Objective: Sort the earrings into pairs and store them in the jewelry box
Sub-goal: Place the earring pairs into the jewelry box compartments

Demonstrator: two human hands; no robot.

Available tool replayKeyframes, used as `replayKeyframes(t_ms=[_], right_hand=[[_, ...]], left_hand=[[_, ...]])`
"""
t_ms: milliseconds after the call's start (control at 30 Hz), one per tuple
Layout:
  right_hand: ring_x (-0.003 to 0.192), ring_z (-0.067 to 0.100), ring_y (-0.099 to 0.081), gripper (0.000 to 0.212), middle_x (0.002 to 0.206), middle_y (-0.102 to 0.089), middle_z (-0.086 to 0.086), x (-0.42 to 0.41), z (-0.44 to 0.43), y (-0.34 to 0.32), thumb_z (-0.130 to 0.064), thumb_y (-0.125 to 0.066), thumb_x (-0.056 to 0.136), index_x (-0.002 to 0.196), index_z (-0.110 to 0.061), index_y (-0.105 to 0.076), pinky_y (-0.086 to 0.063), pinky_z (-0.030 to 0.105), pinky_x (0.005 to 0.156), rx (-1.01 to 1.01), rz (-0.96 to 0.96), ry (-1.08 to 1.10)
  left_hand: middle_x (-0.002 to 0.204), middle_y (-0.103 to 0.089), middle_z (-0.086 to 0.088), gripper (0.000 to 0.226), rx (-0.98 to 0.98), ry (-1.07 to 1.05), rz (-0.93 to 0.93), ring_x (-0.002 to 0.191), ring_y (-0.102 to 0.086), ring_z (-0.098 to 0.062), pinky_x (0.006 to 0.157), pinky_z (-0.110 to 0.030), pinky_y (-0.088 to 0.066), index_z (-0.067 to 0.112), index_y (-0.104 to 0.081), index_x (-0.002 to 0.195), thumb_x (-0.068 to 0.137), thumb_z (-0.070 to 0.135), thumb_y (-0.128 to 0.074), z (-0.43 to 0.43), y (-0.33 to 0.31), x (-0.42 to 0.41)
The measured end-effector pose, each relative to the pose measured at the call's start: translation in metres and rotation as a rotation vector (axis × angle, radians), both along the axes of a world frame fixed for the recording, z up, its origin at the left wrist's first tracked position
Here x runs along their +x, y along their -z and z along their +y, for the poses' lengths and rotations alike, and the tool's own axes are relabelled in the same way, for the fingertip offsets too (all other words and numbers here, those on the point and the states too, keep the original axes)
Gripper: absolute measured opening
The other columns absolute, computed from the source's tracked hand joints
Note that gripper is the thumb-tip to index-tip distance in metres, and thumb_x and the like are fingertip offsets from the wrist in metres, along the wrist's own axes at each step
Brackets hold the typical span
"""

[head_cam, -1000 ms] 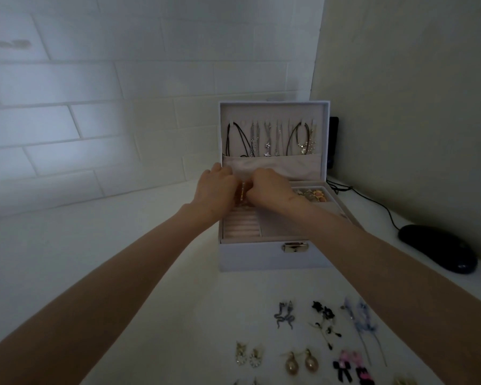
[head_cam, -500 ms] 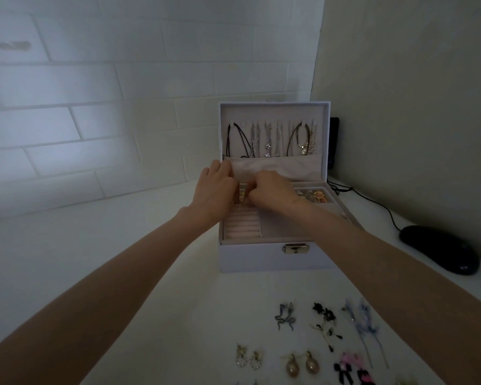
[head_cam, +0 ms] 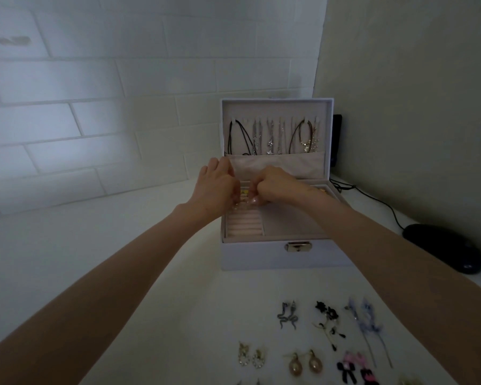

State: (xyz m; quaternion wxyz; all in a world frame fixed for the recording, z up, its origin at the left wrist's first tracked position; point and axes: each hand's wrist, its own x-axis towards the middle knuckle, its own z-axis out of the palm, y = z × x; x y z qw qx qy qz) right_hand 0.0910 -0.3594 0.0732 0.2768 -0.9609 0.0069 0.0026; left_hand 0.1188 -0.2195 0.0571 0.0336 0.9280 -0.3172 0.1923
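- So, both hands are stretched out over the far-left part of the open jewelry box, which sits at the far side of the tabletop, close to the wall corner.
- Our right hand has its grip curled down tight, fingertips pinched on what looks like a small yellowish earring in the gap between the hands.
- Our left hand bends in toward that same piece with looser fingers. We can't tell if it's actually holding it or just steadying it.
- We reckon both hands are in there because the piece is tiny and needs seating by the padded slots on the box's left side, so one hand guides while the other helps.
- The lid stands upright with necklaces hanging inside, which leaves the tray open to reach into.
- On the near tabletop the other earrings already lie two by two: snake pair, black flower pair, blue dangly pair, then closer to us crystal pair, pearl pair and pink-and-black bow pair. Matching them up first means each set can go in together.
- A dark mouse sits off to the right, well apart from all this.
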Motion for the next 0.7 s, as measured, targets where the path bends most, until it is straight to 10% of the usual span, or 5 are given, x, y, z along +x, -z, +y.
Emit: replayKeyframes(t_ms=[700], right_hand=[[0.083,0.020,-0.060,0.015,0.078,-0.064,0.001,0.015,0.003,0.008,-0.015,-0.060,0.077,0.088,-0.008,-0.069,-0.045,0.029,0.071,-0.098,0.014,0.084]], left_hand=[[0.113,-0.049,-0.006,0.023,-0.023,0.037,-0.068,0.107,-0.038,-0.025,0.081,-0.028,-0.024,0.020,-0.071,0.099,0.083,0.033,-0.062,0.004,-0.003,-0.012]])
